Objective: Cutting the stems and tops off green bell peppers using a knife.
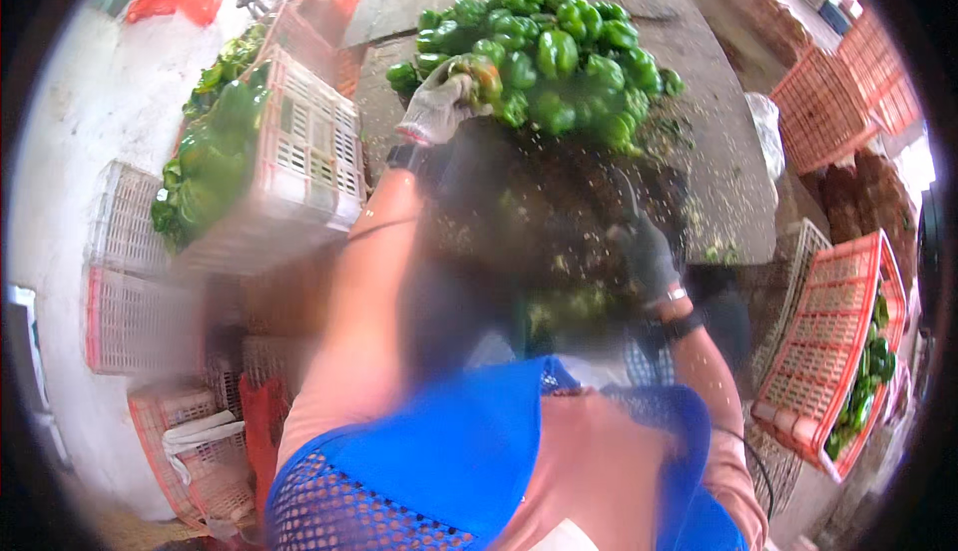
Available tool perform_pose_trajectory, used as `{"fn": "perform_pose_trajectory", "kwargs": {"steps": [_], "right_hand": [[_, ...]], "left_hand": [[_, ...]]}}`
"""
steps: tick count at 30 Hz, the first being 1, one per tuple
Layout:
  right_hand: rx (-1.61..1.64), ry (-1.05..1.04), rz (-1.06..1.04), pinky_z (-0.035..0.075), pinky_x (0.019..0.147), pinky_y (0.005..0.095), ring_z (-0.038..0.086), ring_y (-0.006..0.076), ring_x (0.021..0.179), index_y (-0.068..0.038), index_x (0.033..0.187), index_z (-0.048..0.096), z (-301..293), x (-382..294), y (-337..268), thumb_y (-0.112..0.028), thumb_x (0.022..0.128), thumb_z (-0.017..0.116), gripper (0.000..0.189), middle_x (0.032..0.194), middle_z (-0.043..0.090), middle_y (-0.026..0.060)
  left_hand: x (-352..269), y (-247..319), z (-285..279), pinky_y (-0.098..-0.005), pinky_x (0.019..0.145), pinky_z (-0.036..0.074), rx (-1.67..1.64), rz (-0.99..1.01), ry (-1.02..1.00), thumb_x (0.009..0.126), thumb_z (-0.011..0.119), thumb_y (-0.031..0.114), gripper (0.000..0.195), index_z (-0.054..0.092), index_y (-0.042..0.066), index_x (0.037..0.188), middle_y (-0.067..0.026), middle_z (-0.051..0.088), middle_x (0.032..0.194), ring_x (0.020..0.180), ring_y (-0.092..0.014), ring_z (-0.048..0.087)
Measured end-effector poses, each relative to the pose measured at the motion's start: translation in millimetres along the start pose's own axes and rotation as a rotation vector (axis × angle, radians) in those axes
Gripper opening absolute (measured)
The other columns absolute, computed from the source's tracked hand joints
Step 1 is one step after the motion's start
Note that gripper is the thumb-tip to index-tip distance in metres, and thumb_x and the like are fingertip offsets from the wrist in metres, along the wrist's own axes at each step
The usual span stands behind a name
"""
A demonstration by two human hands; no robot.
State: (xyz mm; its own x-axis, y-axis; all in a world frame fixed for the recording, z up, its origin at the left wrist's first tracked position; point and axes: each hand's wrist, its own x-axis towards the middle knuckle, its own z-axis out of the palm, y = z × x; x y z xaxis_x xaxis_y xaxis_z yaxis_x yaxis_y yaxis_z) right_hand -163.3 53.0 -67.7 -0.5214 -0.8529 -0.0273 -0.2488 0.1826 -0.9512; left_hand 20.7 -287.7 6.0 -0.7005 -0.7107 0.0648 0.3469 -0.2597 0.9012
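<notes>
My left hand [441, 105], in a white knitted glove, is closed around a bell pepper [483, 81] with red and green skin. It is at the near left edge of a pile of green bell peppers [557, 53] on the table. Lower and to the right, my right hand [650, 251] wears a grey glove. A thin, slightly curved knife [627, 188] extends up from its fingers; blur hides the grip's details. Between my hands lies a dark, blurred area strewn with pale seeds and green scraps [584, 304].
On the left, a white plastic crate [310, 139] stands beside heaped green peppers [217, 154]. A tilted red crate [819, 326] with green peppers [868, 379] is on the right. More red crates [823, 109] stand farther back. Seeds dot the tabletop [722, 177].
</notes>
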Motion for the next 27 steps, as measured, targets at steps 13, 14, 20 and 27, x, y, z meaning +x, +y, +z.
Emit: {"fn": "perform_pose_trajectory", "kwargs": {"steps": [13, 14, 20, 27], "right_hand": [[-0.379, -0.14, -0.045, 0.049, 0.07, 0.0454, 0.061, 0.041, 0.081, -0.003, 0.109, 0.058, 70, -4, -33, -0.017, 0.087, 0.06, 0.026, 0.085, 0.064, 0.0228], [-0.399, -0.155, -0.087, 0.049, 0.071, 0.047, 0.061, 0.0442, 0.084, -0.003, 0.108, 0.058, 70, -5, -26, -0.017, 0.087, 0.06, 0.026, 0.087, 0.064, 0.0245], [-0.529, -0.039, -0.352, 0.049, 0.077, 0.0482, 0.062, 0.0414, 0.09, -0.004, 0.107, 0.059, 72, 2, 56, -0.019, 0.087, 0.058, 0.025, 0.094, 0.065, 0.0227], [-0.79, -0.295, -0.053, 0.05, 0.078, 0.0475, 0.063, 0.0398, 0.094, -0.004, 0.112, 0.057, 85, 21, 32, -0.015, 0.087, 0.055, 0.027, 0.097, 0.066, 0.0222]], "left_hand": [[-103, -126, 39, -0.0268, 0.082, 0.051, 0.753, -0.216, 0.206, 0.099, 0.05, 0.031, 0.034, 0.063, 0.01, 0.122, -0.0031, 0.068, 0.104, 0.092, -0.013, 0.062], [-102, -129, 34, -0.0273, 0.082, 0.051, 0.8, -0.196, 0.236, 0.099, 0.05, 0.032, 0.035, 0.063, 0.01, 0.122, -0.0031, 0.068, 0.104, 0.091, -0.014, 0.062], [-105, -94, 84, -0.0352, 0.082, 0.049, 0.767, -0.24, 0.063, 0.097, 0.039, 0.026, 0.034, 0.066, 0.004, 0.099, -0.0125, 0.07, 0.099, 0.09, -0.028, 0.065], [-82, -126, 46, -0.0354, 0.091, 0.049, 1.11, -0.201, 0.105, 0.1, 0.046, 0.029, 0.034, 0.063, 0.005, 0.118, -0.0131, 0.067, 0.113, 0.098, -0.029, 0.065]]}}
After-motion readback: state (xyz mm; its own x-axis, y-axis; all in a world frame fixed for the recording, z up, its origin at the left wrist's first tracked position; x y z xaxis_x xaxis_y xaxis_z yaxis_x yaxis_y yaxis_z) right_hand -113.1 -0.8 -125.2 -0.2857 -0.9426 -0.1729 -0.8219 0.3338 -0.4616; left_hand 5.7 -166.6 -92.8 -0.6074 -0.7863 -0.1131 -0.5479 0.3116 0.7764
